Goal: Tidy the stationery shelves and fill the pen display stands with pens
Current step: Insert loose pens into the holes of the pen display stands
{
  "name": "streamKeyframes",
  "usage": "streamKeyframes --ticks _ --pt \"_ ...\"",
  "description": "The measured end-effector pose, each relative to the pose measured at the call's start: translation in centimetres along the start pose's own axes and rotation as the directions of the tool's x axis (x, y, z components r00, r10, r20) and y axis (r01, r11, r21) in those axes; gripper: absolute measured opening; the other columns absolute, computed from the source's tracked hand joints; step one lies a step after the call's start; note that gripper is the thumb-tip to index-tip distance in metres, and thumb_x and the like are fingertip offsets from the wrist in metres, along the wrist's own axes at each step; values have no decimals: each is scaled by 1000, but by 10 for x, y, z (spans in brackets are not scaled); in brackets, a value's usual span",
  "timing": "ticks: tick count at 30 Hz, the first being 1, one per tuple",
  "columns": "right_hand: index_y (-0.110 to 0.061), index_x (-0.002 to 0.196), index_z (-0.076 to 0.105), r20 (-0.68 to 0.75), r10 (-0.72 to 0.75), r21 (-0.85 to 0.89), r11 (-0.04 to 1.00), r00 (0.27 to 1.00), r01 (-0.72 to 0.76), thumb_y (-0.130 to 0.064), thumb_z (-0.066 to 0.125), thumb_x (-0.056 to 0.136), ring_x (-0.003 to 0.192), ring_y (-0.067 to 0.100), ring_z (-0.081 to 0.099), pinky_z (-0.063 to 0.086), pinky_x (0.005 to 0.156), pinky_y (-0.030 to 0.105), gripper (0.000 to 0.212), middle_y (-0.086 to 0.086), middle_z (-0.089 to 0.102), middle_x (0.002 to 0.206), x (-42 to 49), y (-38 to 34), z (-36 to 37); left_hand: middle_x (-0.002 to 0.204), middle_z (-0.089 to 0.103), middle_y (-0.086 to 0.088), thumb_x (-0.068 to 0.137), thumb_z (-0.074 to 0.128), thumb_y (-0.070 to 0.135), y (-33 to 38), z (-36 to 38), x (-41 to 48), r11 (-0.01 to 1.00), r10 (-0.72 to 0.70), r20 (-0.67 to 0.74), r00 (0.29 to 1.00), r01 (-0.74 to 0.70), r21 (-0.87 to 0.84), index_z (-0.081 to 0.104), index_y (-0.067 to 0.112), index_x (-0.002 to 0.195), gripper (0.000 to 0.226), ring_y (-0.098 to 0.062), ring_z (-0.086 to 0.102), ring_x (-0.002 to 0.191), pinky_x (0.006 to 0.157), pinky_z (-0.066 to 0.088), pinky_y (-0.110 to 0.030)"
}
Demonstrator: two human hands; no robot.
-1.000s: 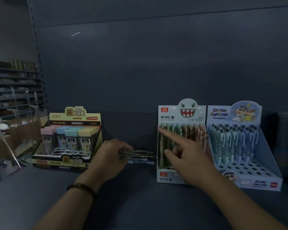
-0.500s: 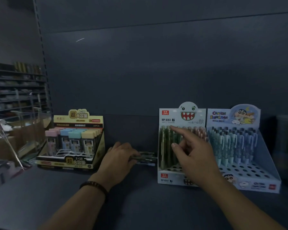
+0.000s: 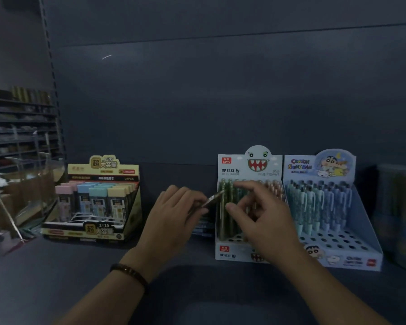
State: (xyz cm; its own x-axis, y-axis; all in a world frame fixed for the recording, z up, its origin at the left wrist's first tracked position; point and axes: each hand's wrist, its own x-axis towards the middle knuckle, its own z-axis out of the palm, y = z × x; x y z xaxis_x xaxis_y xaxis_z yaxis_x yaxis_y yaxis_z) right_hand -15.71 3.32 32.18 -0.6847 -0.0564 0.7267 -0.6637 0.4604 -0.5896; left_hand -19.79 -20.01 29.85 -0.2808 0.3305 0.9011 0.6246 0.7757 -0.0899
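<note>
Dim grey shelf (image 3: 56, 277) under a bare back panel (image 3: 220, 102), aisle racks (image 3: 19, 127) far left (too dark to read), my left hand (image 3: 176, 214) pinching a pen (image 3: 212, 198) just beside the monster-face stand (image 3: 230, 252), my right hand (image 3: 265, 216) loose, holding nothing, before its green pens (image 3: 222, 221)
</note>
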Motion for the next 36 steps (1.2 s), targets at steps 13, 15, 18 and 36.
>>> streamKeyframes --ticks 13,15,18,36 --pt "-17 91 75 -165 162 473 879 973 -66 -10 67 100 47 32 65 49 41 29 13 10 73 79 4 -11 -1 102 60 18 99 66 39 32 4 7 973 -29 27 999 34 -229 67 18 133 40 -13 57 96 82 54 -36" --pt "-9 94 73 -193 225 527 845 955 -93 -10 66 101 43 31 62 46 38 26 10 13 73 79 4 -14 -2 100 60 15 98 67 35 35 5 6 973 -23 34 999 30 -229 67 19 135 40 -13 56 94 80 53 -37" --pt "-7 95 72 -188 256 558 823 948 -111 -11 65 102 43 30 62 45 37 26 11 10 74 80 5 -15 -3 99 65 13 98 69 32 33 4 6 972 0 0 1000 0 -234 68 17 136 41 -13 56 91 77 54 -37" --pt "-2 91 69 -399 247 351 931 883 -101 -10 71 98 53 26 66 47 46 29 11 13 73 82 29 3 -69 104 73 26 94 79 43 45 2 3 946 131 170 977 -71 -316 81 32 108 18 -7 55 93 75 51 -28"
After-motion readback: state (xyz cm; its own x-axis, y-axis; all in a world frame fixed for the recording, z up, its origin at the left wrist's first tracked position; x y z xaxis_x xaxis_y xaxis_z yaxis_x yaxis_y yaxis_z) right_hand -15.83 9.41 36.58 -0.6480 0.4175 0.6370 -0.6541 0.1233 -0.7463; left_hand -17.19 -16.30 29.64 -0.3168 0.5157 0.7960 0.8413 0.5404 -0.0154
